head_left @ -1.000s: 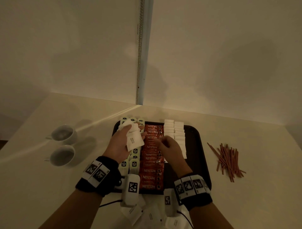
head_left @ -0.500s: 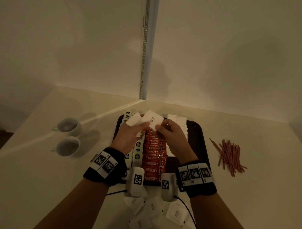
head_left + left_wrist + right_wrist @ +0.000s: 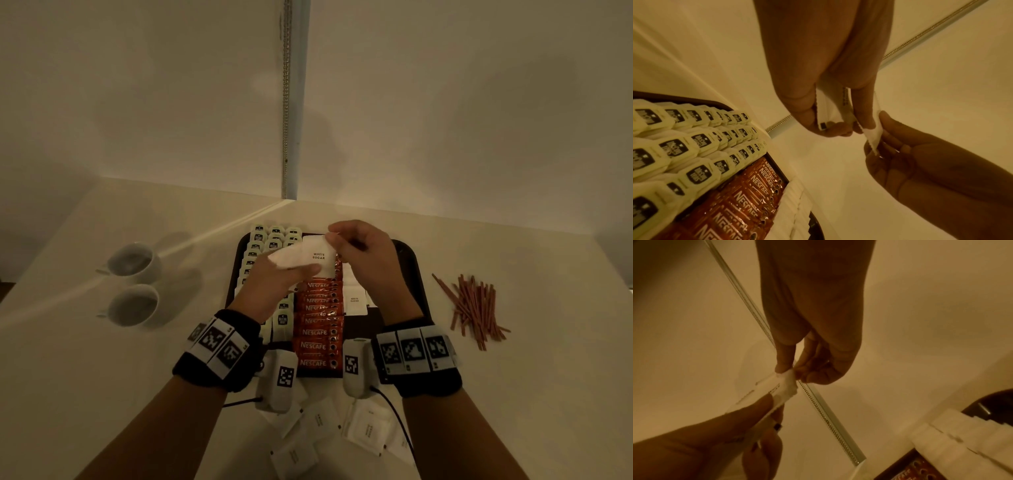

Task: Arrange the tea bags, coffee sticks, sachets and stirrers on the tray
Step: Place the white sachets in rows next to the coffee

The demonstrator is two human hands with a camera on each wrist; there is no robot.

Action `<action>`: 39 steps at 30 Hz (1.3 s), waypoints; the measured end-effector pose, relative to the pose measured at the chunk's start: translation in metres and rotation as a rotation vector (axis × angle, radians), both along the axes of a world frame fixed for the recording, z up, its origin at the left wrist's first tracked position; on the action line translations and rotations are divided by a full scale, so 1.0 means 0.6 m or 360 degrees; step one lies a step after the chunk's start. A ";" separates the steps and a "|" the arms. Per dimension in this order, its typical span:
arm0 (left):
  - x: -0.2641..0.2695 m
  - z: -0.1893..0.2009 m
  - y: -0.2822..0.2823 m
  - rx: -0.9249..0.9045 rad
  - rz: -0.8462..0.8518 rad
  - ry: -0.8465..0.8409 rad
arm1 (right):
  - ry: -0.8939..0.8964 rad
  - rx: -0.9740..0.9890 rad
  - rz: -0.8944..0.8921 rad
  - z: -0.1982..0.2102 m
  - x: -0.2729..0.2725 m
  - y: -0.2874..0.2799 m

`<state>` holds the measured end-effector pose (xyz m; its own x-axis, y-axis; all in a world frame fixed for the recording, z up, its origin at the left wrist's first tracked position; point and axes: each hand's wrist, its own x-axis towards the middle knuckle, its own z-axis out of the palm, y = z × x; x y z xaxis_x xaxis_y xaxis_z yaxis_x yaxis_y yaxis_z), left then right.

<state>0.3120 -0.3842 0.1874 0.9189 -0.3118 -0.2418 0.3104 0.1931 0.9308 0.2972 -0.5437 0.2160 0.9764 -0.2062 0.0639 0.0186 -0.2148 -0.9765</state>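
Note:
Above the dark tray [image 3: 411, 260], my left hand [image 3: 298, 272] grips a small stack of white sugar sachets [image 3: 308, 257]. My right hand [image 3: 337, 236] pinches the top corner of the front sachet. The left wrist view shows the left hand [image 3: 830, 125] holding the sachets [image 3: 828, 105] edge-on, and the right hand [image 3: 879, 138] pinching one sachet's corner [image 3: 873, 136]. On the tray lie columns of tea bags [image 3: 270, 240] at left, red coffee sticks [image 3: 318, 329] in the middle and white sachets [image 3: 354, 301] to their right. A pile of red-brown stirrers [image 3: 474, 305] lies on the table, right of the tray.
Several loose white sachets [image 3: 366, 425] lie on the table in front of the tray, under my wrists. Two white cups [image 3: 132, 262] [image 3: 133, 305] stand to the left of the tray. Behind the table stands a wall with a vertical metal strip [image 3: 286, 102].
My right hand left the tray and rose to pinch the front sachet of the stack in my left hand. The left hand shifted right and lifted, still holding the sachets.

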 end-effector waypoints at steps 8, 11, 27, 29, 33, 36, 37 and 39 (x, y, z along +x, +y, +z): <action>-0.003 -0.010 -0.014 0.0018 0.0118 -0.0023 | 0.0239 0.0190 0.0100 -0.009 -0.007 -0.007; 0.000 -0.007 -0.015 -0.0085 0.0138 0.0073 | 0.0265 0.0169 0.0221 -0.018 -0.018 -0.013; 0.021 -0.009 0.018 -0.0321 0.0222 0.0442 | 0.0891 -0.0717 -0.0438 -0.226 -0.050 -0.200; 0.021 -0.008 0.021 -0.0310 0.0181 0.0454 | 0.0937 -0.0743 -0.0424 -0.238 -0.055 -0.201; 0.021 -0.006 0.024 -0.0311 0.0201 0.0465 | 0.0939 -0.0709 -0.0442 -0.246 -0.051 -0.196; 0.020 -0.005 0.023 -0.0401 0.0208 0.0498 | 0.0901 -0.0728 -0.0503 -0.246 -0.045 -0.191; 0.020 -0.005 0.023 -0.0433 0.0219 0.0513 | 0.0887 -0.0730 -0.0530 -0.248 -0.043 -0.190; 0.019 -0.005 0.023 -0.0471 0.0231 0.0513 | 0.0875 -0.0727 -0.0579 -0.253 -0.042 -0.187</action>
